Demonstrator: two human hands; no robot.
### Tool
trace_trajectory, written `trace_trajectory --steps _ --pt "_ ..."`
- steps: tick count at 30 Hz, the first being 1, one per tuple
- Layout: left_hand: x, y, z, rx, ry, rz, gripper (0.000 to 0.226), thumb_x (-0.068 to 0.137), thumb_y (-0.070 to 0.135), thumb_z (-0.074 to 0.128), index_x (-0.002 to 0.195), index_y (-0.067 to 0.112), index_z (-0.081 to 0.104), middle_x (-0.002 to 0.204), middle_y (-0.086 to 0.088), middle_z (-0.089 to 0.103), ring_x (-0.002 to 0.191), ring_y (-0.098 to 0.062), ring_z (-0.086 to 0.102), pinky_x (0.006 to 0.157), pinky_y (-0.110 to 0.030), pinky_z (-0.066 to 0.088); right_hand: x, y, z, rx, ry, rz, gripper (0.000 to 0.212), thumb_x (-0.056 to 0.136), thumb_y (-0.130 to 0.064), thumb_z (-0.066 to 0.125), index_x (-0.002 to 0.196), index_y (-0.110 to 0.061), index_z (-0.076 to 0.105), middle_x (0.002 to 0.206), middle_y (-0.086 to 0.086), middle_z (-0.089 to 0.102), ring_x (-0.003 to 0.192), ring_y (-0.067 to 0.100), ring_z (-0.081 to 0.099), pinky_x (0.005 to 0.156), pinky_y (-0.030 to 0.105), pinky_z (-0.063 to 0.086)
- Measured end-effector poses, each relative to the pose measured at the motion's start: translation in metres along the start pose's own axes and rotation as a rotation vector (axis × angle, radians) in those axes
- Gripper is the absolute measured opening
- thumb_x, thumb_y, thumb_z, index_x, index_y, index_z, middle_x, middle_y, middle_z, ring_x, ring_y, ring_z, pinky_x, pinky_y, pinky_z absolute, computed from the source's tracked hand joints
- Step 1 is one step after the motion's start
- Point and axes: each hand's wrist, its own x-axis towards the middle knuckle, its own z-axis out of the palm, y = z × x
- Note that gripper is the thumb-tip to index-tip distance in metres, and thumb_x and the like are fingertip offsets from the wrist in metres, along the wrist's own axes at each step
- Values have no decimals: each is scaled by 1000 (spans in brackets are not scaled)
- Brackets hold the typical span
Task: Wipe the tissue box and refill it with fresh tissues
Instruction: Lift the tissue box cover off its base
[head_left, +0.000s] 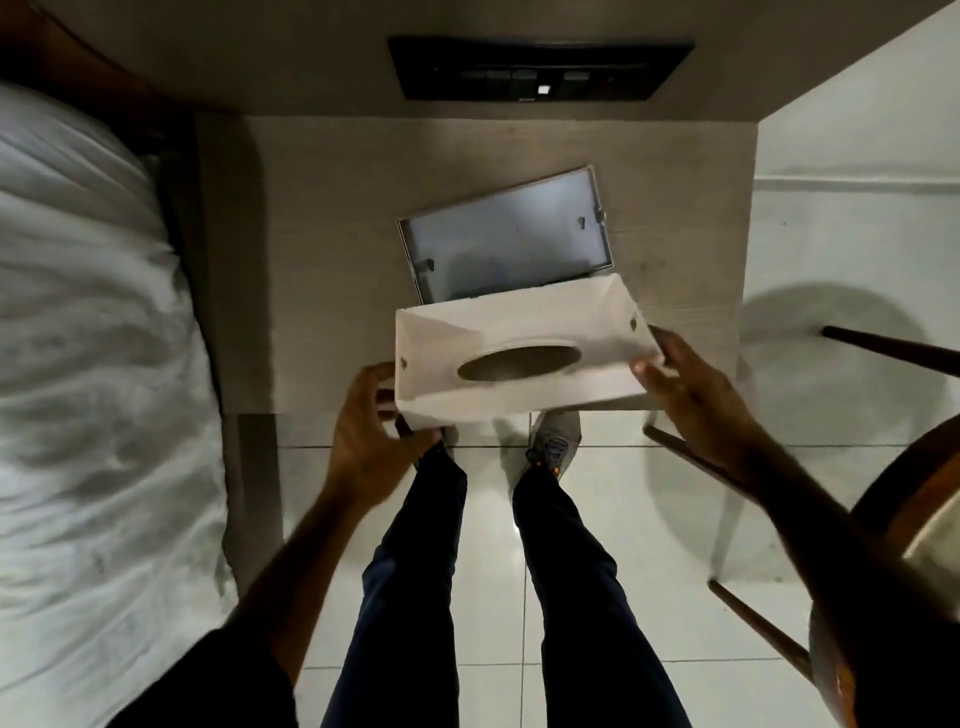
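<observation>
Both hands, left (371, 415) and right (691, 395), clamp the ends of the cover (519, 358), which we hold upside down, hollow and empty, over the counter (322, 218) edge. Its base (504, 239) lies just behind. Our grip looks light, perhaps fingertips only; a slip would drop the cover to the floor (597, 519), or knock the base.

White tissue box (519, 358) — empty, held tilted.

Bare tabletop (322, 218) open left of the tray-like base (506, 239); bed (88, 364) crowding the left, chair (893, 519) the right, switch panel (540, 67) behind; floor (613, 519) free in front.
</observation>
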Motion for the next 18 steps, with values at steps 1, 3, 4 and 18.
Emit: trace_trajectory --steps 1,3,4,18 --pt "-8 -8 7 13 -23 -1 79 65 30 89 128 31 44 116 20 55 97 7 59 64 -3 49 -6 13 4 -7 -32 46 51 90 -54 54 140 -48 45 118 -38 61 109 -5 62 95 30 54" --pt "-17 -18 19 17 -59 -19 79 66 29 89 130 32 42 113 25 53 97 11 58 65 2 45 -11 34 12 -71 -67 85 61 91 -50 49 150 -39 36 134 -23 57 120 5 59 99 34 49" --pt "-18 -21 24 1 -69 -35 79 67 26 89 131 31 42 111 29 52 97 15 58 65 4 44 -11 40 15 -114 -74 82 63 92 -49 47 152 -37 33 139 -18 54 122 4 55 99 26 43" --pt "70 -12 1 -28 54 -30 83 66 16 89 136 15 45 136 -3 57 117 -16 58 84 -21 52 41 38 64 -178 37 0 58 104 -14 45 157 -23 25 148 1 55 130 24 58 99 24 40"
